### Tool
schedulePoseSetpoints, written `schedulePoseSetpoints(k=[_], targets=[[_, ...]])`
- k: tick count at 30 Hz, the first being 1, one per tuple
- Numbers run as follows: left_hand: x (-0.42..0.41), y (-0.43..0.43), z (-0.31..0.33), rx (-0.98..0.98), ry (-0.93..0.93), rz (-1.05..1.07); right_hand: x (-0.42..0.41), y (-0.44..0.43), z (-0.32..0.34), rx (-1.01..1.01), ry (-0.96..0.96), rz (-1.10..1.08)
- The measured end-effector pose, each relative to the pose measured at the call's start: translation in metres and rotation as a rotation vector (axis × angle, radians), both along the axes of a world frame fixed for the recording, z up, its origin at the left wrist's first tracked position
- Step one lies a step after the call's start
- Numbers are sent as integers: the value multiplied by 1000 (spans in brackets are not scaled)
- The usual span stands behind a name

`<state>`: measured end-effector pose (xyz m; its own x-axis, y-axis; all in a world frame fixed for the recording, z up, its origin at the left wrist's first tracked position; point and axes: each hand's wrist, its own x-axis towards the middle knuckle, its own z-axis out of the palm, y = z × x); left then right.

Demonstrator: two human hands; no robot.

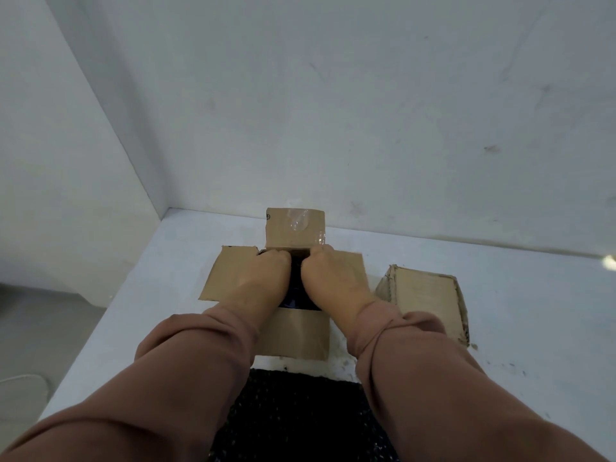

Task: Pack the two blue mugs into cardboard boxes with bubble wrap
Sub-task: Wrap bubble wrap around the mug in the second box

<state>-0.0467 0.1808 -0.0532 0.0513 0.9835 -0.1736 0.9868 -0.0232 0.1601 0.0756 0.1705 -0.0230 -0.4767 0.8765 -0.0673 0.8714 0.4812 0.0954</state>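
Both hands reach down into an open cardboard box (293,331) on the white table (500,295), its four flaps spread outward. The left hand (256,281) and right hand (333,281) press side by side on something dark in the opening (295,288); their fingers curl inside, so the grip cannot be told. A second, closed box (426,298) sits just right. A black speckled mat (293,415) lies near the table's front edge, between the sleeves.

Both hands, left hand (256,278) and right hand (333,281), reach into the open box (293,335) on the counter (533,328); a closed box (426,298) sits just right of it.
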Motion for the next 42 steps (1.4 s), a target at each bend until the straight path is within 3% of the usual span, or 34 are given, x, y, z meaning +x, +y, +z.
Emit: schedulePoseSetpoints(k=[10, 16, 23, 25, 27, 30, 32, 37, 42], targets=[[6, -7, 18, -223, 158, -95, 3, 0, 16, 28, -177, 12], [9, -20, 17, -215, 175, -81, -10, -10, 11, -408, -353, -71], [7, -26, 32, -232, 173, -89, -2, -15, 21, -433, -182, -96], [-2, -33, 40, -84, 231, -158, 2, -22, 28, -336, -107, -57], [-9, -39, 45, 15, 333, -190, 2, -32, 34, -364, -123, -43], [-4, -43, 56, -330, 427, -183, -4, -48, 35, -531, -249, -4], [1, -46, 61, -448, 385, -248, -3, -53, 31, -509, -226, 30], [-14, -64, 57, -394, 202, -371, 10, -56, 16, -360, 33, 41], [-28, -74, 28, -69, 244, -414, 16, -54, -3, -171, -129, 89]])
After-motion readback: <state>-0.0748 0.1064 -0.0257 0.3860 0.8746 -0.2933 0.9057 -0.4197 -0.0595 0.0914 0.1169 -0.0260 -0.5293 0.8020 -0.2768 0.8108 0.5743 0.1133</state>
